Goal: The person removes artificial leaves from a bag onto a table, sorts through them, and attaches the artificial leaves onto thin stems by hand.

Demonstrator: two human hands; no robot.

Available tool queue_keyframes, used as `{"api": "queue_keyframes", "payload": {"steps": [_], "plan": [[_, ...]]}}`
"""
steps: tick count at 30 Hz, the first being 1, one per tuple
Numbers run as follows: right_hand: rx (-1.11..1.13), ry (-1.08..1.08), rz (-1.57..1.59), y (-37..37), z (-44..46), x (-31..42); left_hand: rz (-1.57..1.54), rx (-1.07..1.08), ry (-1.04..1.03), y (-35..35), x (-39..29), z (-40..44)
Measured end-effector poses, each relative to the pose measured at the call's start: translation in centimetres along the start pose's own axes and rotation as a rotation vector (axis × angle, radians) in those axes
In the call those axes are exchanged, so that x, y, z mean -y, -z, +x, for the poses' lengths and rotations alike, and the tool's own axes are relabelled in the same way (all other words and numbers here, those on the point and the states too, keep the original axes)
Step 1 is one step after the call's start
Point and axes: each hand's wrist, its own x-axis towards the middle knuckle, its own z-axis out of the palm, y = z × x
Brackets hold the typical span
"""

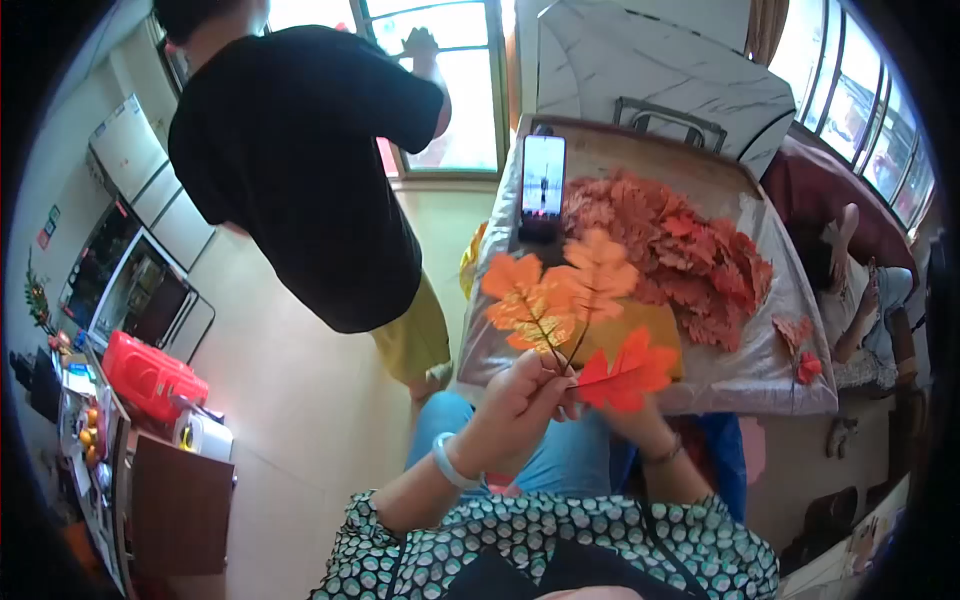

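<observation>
My left hand (515, 405), a pale bangle on its wrist, pinches the dark stems of a spray of artificial leaves (602, 275) above my lap. Two orange leaves point up and a red leaf (632, 372) sticks out to the right. Behind that red leaf is my right hand (632, 418), its fingers mostly hidden, so its grip is unclear. Beyond the leaves a yellow block-like item (652, 335) lies on the covered table (740, 385). A big pile of reddish leaves (690, 255) covers the table's middle.
A lit phone (543, 178) stands upright at the table's left edge. A person in a black shirt (300, 150) stands at the left, close to the window. Another person (865, 320) sits at the far right. A red case (150, 380) is at the left.
</observation>
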Motion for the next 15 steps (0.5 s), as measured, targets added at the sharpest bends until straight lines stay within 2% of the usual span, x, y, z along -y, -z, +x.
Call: {"api": "queue_keyframes", "payload": {"steps": [1, 2, 3, 5, 6, 9, 10, 13, 15], "plan": [[-0.001, -0.137, 0.208, -1.2, -1.2, 0.6, -0.072, -0.03, 0.003, -0.1, 0.1, 0.8], [0.058, -0.175, 0.178, -1.3, -0.9, 1.2, -0.163, -0.038, -0.043, -0.3, 1.1, 1.8], [0.143, -0.046, 0.108, -1.4, -1.0, 0.5, -0.198, -0.05, -0.036, -1.0, 1.6, 3.0], [0.236, -0.039, 0.159, -1.9, -2.6, -0.4, -0.275, -0.087, -0.007, -2.5, 2.5, 4.9], [0.239, -0.148, 0.272, -2.0, -3.4, -0.3, -0.388, -0.08, -0.009, -3.6, 4.2, 5.8], [0.07, -0.217, 0.347, -0.4, -4.0, 0.4, -0.418, -0.04, 0.059, -4.7, 4.1, 7.5], [0.077, -0.168, 0.34, -0.9, -4.0, 0.2, -0.434, -0.077, 0.06, -4.6, 4.3, 7.4], [-0.101, -0.285, 0.369, 0.6, -5.3, 1.2, -0.492, -0.012, 0.046, -5.2, 5.7, 8.8], [-0.21, -0.319, 0.268, 0.4, -7.5, 2.4, -0.485, 0.026, 0.036, -6.2, 6.3, 8.8]]}}
